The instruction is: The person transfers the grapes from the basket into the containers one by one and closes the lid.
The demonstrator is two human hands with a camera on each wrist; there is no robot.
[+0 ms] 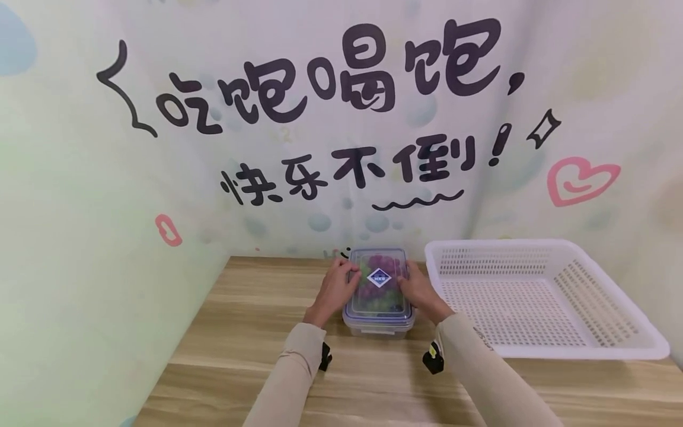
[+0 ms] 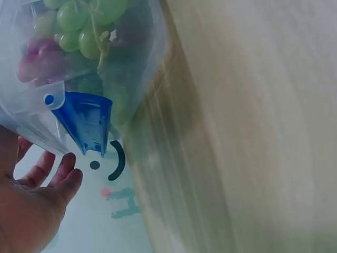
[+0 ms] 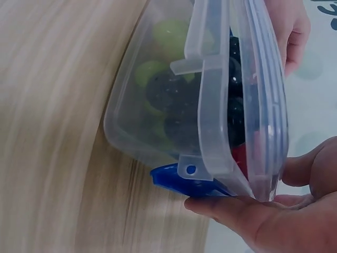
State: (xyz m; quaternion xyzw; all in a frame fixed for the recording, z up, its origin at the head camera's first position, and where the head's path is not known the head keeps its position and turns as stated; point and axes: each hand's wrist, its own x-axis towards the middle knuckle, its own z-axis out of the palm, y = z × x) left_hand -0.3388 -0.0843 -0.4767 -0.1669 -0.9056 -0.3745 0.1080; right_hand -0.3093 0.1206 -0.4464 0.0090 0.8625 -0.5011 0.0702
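A clear food storage container (image 1: pixel 377 329) stands on the wooden table, with green, red and dark grapes (image 2: pixel 89 26) inside. Its clear lid (image 1: pixel 373 302) has a blue seal and a diamond label. In the right wrist view the lid sits slightly above the container's rim. My left hand (image 1: pixel 338 284) holds the lid's left edge, fingers bent. On the opposite side, my right hand (image 1: pixel 421 289) grips the lid edge, thumb on top and fingers below, beside a blue clip (image 3: pixel 187 182) that hangs unlatched. Another blue clip (image 2: pixel 87 118) hangs loose near my left fingers.
A white perforated plastic basket (image 1: pixel 512 350) stands on the table to the right, close to my right hand. The wooden table (image 1: pixel 240 344) meets a printed wall cloth (image 1: pixel 299 231) behind the container.
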